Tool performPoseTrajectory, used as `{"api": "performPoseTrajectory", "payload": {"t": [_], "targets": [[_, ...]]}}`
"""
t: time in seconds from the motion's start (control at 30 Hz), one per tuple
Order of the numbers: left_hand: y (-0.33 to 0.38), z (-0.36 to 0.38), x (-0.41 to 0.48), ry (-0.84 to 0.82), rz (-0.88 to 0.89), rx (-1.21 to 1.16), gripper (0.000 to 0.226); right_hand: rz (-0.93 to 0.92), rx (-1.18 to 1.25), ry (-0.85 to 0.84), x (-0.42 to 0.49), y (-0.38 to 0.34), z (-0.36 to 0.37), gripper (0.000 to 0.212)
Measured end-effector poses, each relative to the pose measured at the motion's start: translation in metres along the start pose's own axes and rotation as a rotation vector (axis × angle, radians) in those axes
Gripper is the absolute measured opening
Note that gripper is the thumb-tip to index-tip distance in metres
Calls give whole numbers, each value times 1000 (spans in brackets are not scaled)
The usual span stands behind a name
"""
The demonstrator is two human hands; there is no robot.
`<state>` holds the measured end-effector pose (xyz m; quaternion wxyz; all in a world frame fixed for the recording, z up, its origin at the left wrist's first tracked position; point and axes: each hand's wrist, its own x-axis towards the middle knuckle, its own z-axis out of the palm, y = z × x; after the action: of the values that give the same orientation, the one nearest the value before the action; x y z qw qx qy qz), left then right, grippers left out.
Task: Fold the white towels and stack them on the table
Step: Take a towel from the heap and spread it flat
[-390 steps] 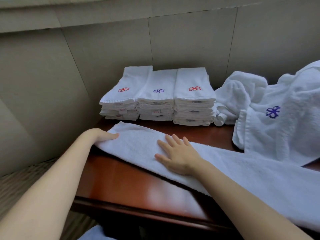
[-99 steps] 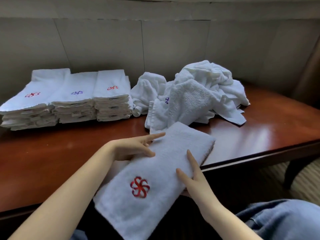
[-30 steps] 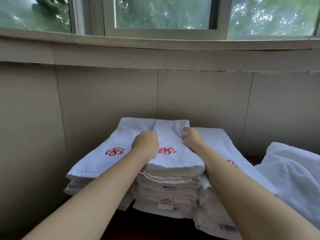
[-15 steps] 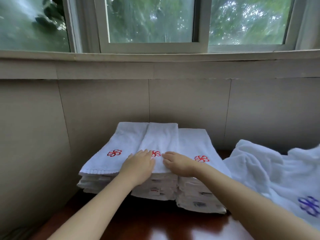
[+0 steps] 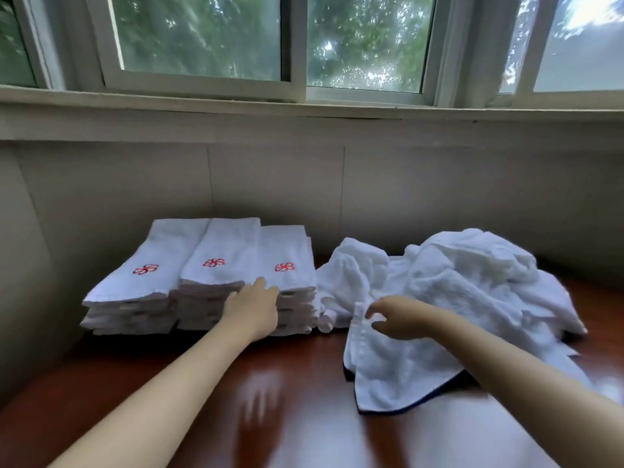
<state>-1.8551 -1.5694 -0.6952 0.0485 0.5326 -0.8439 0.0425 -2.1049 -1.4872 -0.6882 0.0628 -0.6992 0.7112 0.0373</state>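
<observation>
From my seat, the left hand [image 5: 251, 309] has its grip spread. The fingers are straight and lie against the front face of the folded towel stacks [image 5: 219, 265], where the middle stack meets the right one. The thumb tip reaches the top edge. It holds nothing.

The right hand [image 5: 398, 317] has its grip pressed together in a pinch. Thumb and fingertips nip the hemmed edge of a loose towel [image 5: 388, 366] at the hand's nine o'clock side.

The three stacks stand side by side at ten o'clock on the desk [image 5: 304, 423], backed against the wall [image 5: 270, 184]. Each top towel shows a red emblem [image 5: 145, 269]. The loose towel drapes flat on the desk at four o'clock from the stacks. Its far end runs into the heap of unfolded towels [image 5: 479, 271] at two o'clock, which touches the right stack.

My right forearm covers part of the loose towel. A dark line runs under its near hem, and I cannot tell whether that is trim or shadow. I cannot count the towels in the heap, and the lower layers of the stacks are too blurred to count or read. The window [image 5: 202, 38] is cut off at twelve o'clock.
</observation>
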Motion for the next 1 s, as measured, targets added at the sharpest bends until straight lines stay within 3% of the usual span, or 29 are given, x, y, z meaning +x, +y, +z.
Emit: {"api": "performPoseTrajectory", "payload": {"t": [0.2,0.3,0.37,0.5,0.7,0.77,0.87,0.93,1.0], "targets": [[119,23,20,-110,142,-337,39,251,-35,252,-58,117,19,50],[169,41,29,-220,123,-640,60,266,1,249,-64,140,37,63],[194,53,27,-290,59,-847,68,283,67,223,-63,145,50,59],[219,74,14,-180,54,-970,61,356,294,312,-61,133,82,32],[214,62,-7,-80,220,-853,35,475,524,398,-67,101,101,35],[203,54,-10,-47,257,-772,20,487,589,570,-74,96,96,36],[187,48,-20,0,364,-640,25,414,585,893,-84,81,90,66],[180,48,-29,-16,430,-578,25,311,388,804,-84,68,87,79],[176,52,-41,-82,473,-580,28,287,121,585,-80,52,93,66]]}}
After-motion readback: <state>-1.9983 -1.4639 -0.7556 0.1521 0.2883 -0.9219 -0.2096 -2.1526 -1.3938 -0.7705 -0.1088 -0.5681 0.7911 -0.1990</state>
